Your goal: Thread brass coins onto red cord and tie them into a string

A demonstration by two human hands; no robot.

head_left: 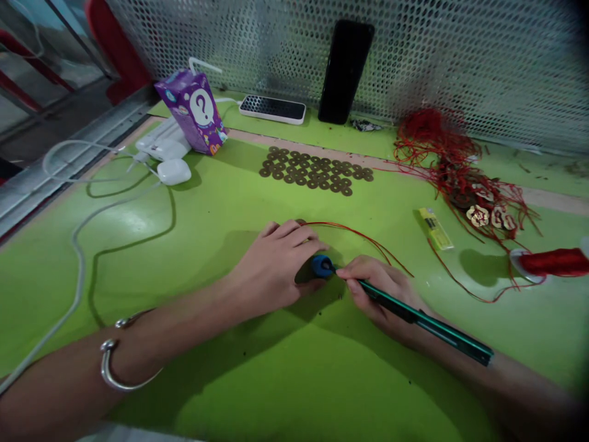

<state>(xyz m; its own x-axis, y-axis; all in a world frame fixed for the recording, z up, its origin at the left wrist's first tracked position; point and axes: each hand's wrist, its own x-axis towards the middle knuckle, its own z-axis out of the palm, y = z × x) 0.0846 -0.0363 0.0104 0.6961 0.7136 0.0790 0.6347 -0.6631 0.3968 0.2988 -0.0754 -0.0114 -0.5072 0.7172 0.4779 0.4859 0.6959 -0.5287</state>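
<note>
My left hand [276, 264] lies on the green table [184, 258] with fingers curled over a small blue round thing [321, 265] and the end of a red cord [359, 236]. My right hand [380, 288] grips a long dark green pen-like tool [427, 325], its tip touching the blue thing. A silver bangle [113, 362] sits on my left wrist. The red cord runs from under my left fingers to the right.
Several bronze coins [315, 172] lie laid out ahead. A tangle of red cords with ornaments [464, 178], a yellow lighter [435, 228] and a red thread spool [552, 263] lie right. A purple carton [193, 110], white chargers [168, 156], cables and two phones [273, 108] sit behind.
</note>
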